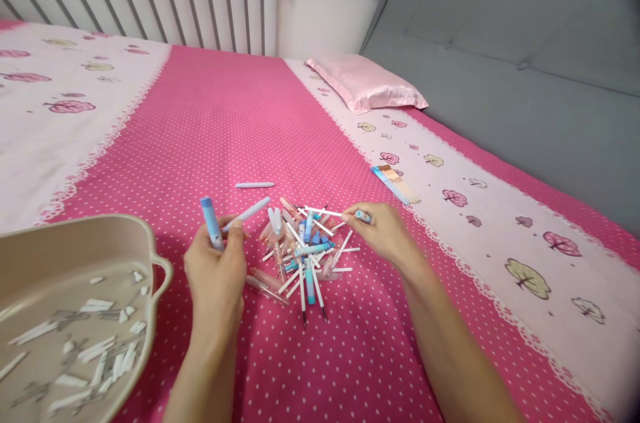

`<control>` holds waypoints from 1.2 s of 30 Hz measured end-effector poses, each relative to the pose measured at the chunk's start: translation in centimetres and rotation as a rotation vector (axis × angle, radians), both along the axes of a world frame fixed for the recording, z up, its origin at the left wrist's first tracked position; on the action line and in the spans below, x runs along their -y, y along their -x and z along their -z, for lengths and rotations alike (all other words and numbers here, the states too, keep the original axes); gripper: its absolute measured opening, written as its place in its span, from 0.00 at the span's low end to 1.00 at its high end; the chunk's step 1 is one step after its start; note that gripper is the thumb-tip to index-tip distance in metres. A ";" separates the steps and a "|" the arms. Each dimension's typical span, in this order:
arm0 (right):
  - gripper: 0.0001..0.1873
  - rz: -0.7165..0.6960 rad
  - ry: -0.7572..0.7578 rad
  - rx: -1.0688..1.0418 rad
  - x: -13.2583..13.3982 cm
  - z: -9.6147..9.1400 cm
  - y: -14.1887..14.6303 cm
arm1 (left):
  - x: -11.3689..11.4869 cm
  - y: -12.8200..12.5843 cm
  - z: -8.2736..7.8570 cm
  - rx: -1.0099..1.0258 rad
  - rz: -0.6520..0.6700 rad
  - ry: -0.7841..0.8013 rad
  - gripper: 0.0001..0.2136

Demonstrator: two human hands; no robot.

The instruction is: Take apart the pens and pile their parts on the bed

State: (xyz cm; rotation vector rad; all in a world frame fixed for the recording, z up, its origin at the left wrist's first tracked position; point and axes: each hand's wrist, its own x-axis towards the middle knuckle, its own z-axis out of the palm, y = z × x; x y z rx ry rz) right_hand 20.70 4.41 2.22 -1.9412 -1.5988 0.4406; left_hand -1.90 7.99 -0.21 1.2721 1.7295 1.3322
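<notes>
My left hand (216, 270) is closed around a blue pen barrel (211, 221) and a white pen part (250, 211), both sticking up from the fingers. My right hand (381, 231) pinches a small blue pen piece (363, 216) with a thin white refill (323, 211) reaching left from it. Between the hands lies a heap of pen parts (303, 250): blue, pink and white barrels, caps and refills, on the pink dotted bedsheet (230, 123).
A beige tray (150, 246) with several white and grey pen pieces sits at the lower left. A single white pen (255, 184) lies beyond the heap. A row of assembled pens (396, 184) lies to the right. A pink pillow (365, 82) and grey sofa back (510, 56) are behind.
</notes>
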 end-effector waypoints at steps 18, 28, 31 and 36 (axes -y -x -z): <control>0.22 -0.275 0.039 -0.455 1.4 -0.9 4.0 | 1.8 -1.5 -2.6 -0.328 0.739 0.186 0.09; 0.10 -0.182 0.094 -0.977 1.4 -1.4 3.7 | 2.0 -1.2 -3.1 -0.176 0.775 0.096 0.08; 0.09 -0.134 0.038 -0.980 1.3 -1.5 2.9 | 2.0 -0.7 -3.5 0.178 0.712 0.165 0.12; 0.09 -0.374 0.294 -0.995 1.5 -1.8 2.7 | 2.4 -1.0 -3.9 0.573 0.608 0.168 0.11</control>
